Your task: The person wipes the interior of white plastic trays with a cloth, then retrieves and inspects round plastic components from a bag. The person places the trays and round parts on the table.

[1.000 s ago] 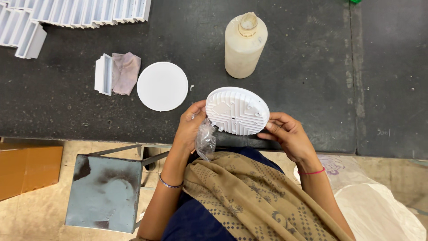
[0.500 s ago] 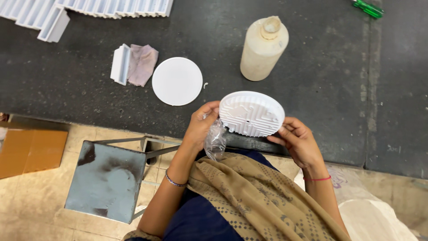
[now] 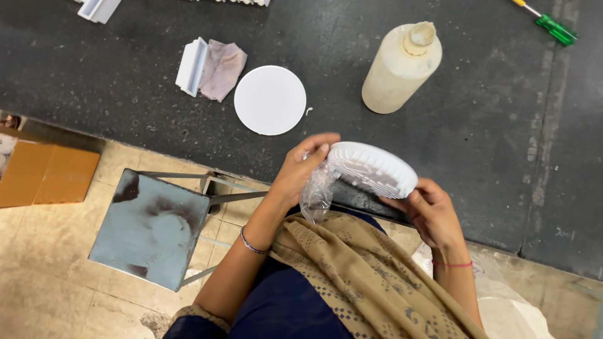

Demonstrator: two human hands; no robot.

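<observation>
Dark worktop (image 3: 477,125) fills the upper frame, lower edge running diagonally down to the right. Grey metal stool (image 3: 151,229) lower left on the tiled floor, orange box (image 3: 44,176) at far left edge. Person's lap, beige patterned scarf (image 3: 364,282) over blue cloth, bottom centre. Cream bottle (image 3: 402,69) stands upper right of centre on the worktop. Flat white disc (image 3: 270,100) lies upper centre, well apart from the hands. Ribbed white disc (image 3: 374,169) held tilted at frame centre, over the worktop edge, between both hands. Left hand (image 3: 301,169) grips its left rim, fingers curled over the top, grip closed on it; clear plastic bag (image 3: 317,194) bunched under the same hand. Right hand (image 3: 430,210) pinches the lower right rim, thumb on top, grip closed. Pinkish rag (image 3: 220,69) beside a small white block (image 3: 191,66), upper left. Green screwdriver (image 3: 553,28) top right corner.
</observation>
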